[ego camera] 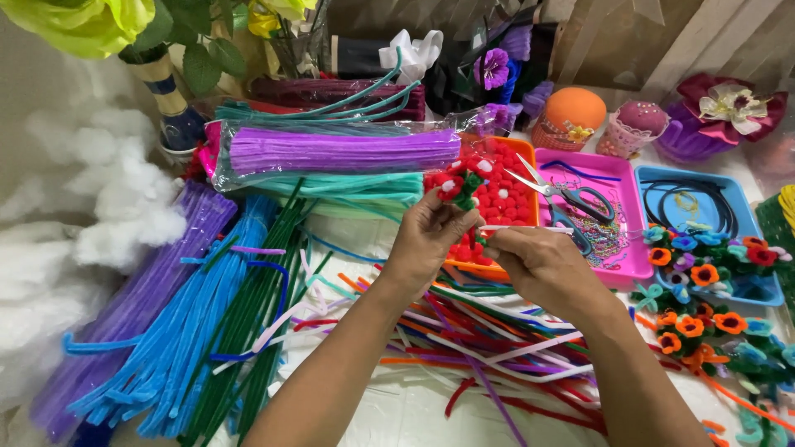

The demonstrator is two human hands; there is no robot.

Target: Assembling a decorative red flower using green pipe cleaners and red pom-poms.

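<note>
My left hand (426, 240) holds up a small red and white pipe-cleaner flower (460, 180) with green wrapped around its base. My right hand (542, 265) pinches a thin white pipe cleaner (512, 228) that runs level toward the flower's stem. Both hands hover over the front edge of an orange tray (489, 269) filled with red pompoms (507, 192). Loose pipe cleaners (489, 348) in several colours lie scattered on the white table beneath my forearms.
Bundles of purple (339, 151), blue (199, 323) and dark green (265, 331) pipe cleaners lie at left. Scissors (563, 199) rest on a pink tray (631, 240). A blue tray (749, 217), finished small flowers (704, 306), white stuffing (91, 215) and vases with artificial flowers surround them.
</note>
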